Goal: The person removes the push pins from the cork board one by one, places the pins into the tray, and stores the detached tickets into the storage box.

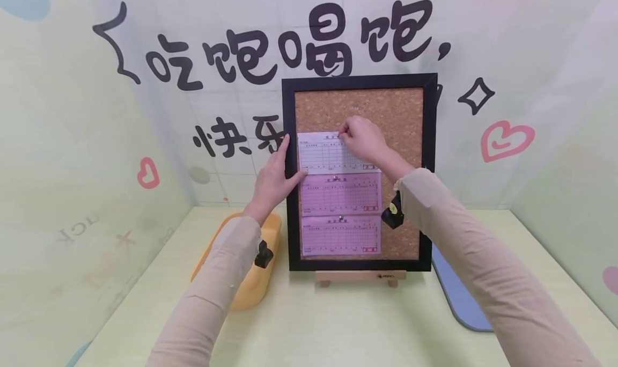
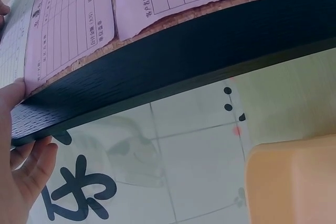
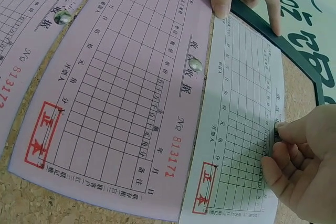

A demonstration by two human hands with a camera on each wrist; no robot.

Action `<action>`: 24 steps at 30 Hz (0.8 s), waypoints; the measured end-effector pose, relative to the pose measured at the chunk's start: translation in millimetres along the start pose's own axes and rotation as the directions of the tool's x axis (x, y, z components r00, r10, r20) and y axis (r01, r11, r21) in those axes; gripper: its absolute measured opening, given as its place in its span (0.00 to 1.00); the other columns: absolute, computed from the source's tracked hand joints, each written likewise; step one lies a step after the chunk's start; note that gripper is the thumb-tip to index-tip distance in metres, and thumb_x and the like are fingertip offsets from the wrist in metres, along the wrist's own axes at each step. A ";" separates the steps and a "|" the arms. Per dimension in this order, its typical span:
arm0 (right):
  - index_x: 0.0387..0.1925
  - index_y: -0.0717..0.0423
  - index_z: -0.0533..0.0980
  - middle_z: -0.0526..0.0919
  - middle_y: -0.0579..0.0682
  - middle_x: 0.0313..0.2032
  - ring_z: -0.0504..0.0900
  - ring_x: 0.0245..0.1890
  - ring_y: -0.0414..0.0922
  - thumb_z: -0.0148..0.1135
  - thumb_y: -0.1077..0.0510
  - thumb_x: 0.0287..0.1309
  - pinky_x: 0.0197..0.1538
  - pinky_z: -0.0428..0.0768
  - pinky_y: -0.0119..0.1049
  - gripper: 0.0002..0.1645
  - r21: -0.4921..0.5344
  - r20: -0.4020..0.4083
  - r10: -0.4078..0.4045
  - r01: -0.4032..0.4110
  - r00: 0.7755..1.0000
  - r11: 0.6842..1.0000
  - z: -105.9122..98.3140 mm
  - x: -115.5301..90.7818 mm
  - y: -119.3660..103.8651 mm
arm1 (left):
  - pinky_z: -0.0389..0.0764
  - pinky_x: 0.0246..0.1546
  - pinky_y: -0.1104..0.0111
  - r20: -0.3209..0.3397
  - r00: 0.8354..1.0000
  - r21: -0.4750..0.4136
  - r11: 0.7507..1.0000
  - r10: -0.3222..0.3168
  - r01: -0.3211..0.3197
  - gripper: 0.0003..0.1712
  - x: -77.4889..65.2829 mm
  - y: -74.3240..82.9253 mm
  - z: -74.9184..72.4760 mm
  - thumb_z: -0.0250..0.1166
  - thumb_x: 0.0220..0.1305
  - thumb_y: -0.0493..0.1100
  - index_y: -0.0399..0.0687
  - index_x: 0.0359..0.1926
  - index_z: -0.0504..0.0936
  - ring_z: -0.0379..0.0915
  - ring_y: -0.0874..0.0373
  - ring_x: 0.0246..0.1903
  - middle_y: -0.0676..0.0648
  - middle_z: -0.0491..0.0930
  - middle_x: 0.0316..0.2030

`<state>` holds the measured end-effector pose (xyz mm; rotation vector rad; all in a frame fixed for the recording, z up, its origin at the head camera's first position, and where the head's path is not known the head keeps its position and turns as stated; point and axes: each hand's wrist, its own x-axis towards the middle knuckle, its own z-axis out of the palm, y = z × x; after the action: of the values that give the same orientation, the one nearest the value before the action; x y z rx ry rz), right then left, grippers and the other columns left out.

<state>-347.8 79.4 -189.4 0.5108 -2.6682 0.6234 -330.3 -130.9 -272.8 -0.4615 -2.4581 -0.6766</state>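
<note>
A black-framed corkboard stands on a small wooden easel. My left hand grips its left edge, thumb on the front at the white receipt's lower corner and fingers behind the frame. The white receipt lies flat on the cork above two pink receipts, each held by a silver pushpin at its top middle. At the white receipt's top middle, my right hand pinches a pushpin, mostly hidden by the thumb and fingertips.
An orange-yellow plastic bin sits on the pale table left of the board, partly behind the left forearm. A blue flat mat lies at the right, partly under the right forearm. Behind the board rises a wall with black lettering.
</note>
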 end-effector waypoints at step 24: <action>0.39 0.63 0.75 0.78 0.57 0.37 0.74 0.37 0.49 0.51 0.62 0.59 0.45 0.71 0.43 0.10 0.039 0.064 -0.003 0.001 0.998 0.999 -7.4 -0.7 -1.1 | 0.73 0.47 0.53 0.002 1.000 0.005 1.000 -0.006 0.006 0.50 -0.7 -1.2 0.7 0.63 0.56 0.53 0.53 0.71 0.42 0.70 0.42 0.48 0.36 0.67 0.56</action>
<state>-344.8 82.2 -183.1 0.5530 -2.7197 0.6708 -330.6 -131.6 -274.2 -0.4534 -2.4639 -0.6724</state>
